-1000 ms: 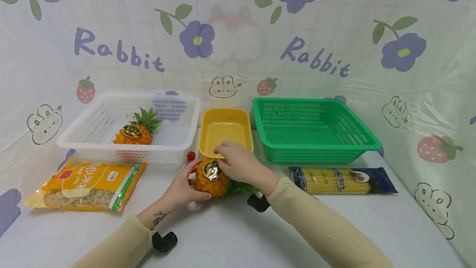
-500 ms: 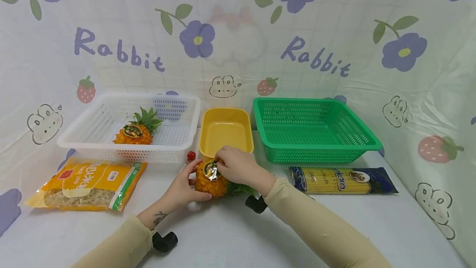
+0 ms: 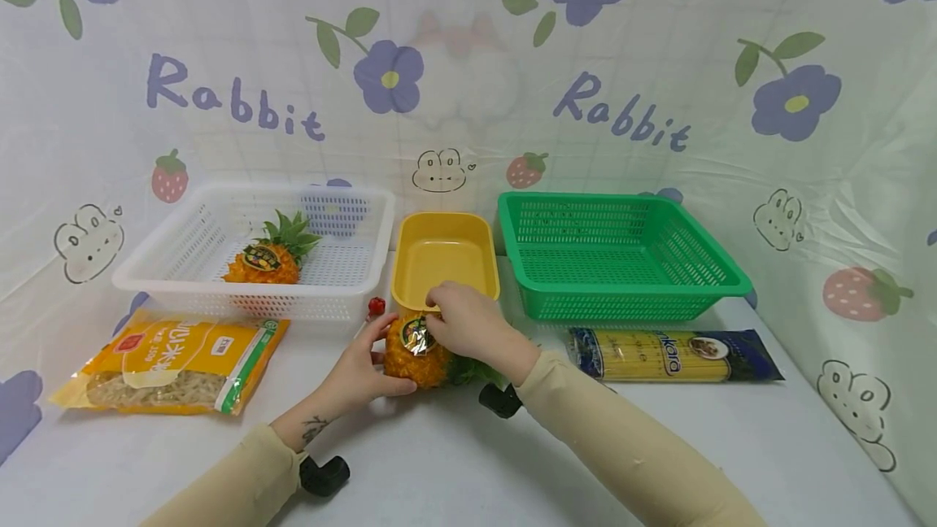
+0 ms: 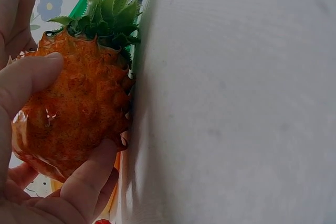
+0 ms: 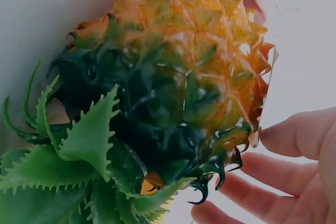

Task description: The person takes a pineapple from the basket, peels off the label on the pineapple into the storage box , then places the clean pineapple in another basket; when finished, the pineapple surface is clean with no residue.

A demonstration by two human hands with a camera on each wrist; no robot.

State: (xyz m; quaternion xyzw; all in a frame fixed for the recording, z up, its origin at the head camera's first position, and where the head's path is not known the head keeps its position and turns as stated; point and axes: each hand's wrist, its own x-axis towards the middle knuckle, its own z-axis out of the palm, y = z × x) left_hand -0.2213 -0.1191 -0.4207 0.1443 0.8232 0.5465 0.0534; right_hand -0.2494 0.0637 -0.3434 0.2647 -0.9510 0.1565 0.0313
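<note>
A small orange pineapple [image 3: 417, 360] lies on its side at the table's centre, its green leaf crown pointing right. My left hand [image 3: 364, 364] grips its body from the left, thumb and fingers spread around it, as the left wrist view shows closely on the pineapple [image 4: 79, 98]. Over its top, my right hand [image 3: 468, 320] has loosely bent fingers, one fingertip right at the edge of the shiny round label [image 3: 417, 335]. That label [image 5: 266, 95] appears edge-on in the right wrist view, beside the fingers [image 5: 294, 129].
Behind stand a white basket [image 3: 249, 289] with another pineapple [image 3: 263, 261] inside, a yellow tub [image 3: 446, 222] and a green basket [image 3: 622, 289]. A yellow noodle bag [image 3: 176, 360] lies left, a spaghetti pack [image 3: 673, 354] right. A small red object [image 3: 376, 306] sits by the tub.
My right hand came down closer onto the label, then its index finger lifted slightly away again. The left hand and the pineapple have stayed in place.
</note>
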